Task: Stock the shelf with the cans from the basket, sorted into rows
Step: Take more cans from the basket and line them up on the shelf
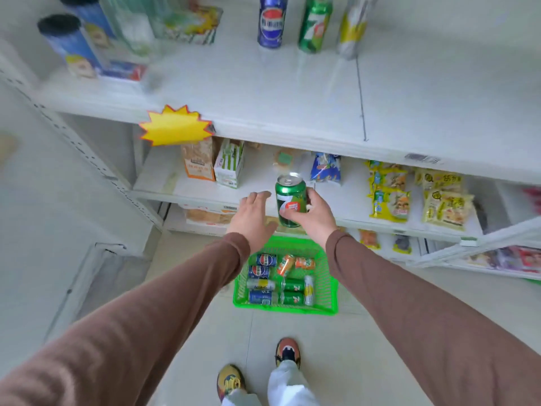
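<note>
My right hand (314,213) grips an upright green can (289,197) above the green basket (328,276) on the floor. My left hand (253,215) hovers just left of the can, fingers spread, holding nothing. Several blue, green, orange and silver-yellow cans lie on their sides in the basket. At the back of the upper white shelf (263,92) stand a blue can (271,20), a green can (314,23) and a silver-yellow can (352,24), side by side.
Blue tubes (67,45) and packets fill the upper shelf's left end. A yellow starburst tag (174,126) hangs from its front edge. Lower shelves hold cartons (228,164) and snack bags (445,200). My shoes (288,351) stand on pale floor tiles.
</note>
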Tool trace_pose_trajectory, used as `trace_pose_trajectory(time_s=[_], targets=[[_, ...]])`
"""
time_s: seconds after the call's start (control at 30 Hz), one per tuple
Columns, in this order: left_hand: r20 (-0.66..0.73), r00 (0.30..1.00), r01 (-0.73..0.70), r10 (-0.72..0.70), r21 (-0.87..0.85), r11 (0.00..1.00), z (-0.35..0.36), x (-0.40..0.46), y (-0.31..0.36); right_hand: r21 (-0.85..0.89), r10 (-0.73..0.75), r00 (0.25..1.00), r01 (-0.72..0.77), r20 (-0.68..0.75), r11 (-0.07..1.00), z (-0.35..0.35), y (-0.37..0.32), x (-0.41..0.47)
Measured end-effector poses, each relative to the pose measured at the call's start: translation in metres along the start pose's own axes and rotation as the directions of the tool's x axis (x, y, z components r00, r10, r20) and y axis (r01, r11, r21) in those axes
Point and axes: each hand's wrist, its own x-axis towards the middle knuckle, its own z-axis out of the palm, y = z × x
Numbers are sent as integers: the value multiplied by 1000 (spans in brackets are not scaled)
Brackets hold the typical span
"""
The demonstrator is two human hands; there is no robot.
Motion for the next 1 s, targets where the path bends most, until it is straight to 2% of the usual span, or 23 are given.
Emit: trace_pose_trajectory(time_s=[0.2,0.4,0.67,1.0], targets=[[-149,972,-179,182,31,983,-101,-2,47,53,-151,985,155,-79,986,-39,-105,-16],[-195,957,-211,216,48,976,-137,35,67,87,-231,962,245,-144,966,-62,-158,21],[-118,984,-120,130,90,989,-126,123,69,120,-188,982,191,-34,974,-89,-150,127],[-125,989,-67,77,89,994,-111,210,73,172,-178,984,175,6,969,-112,-143,224]])
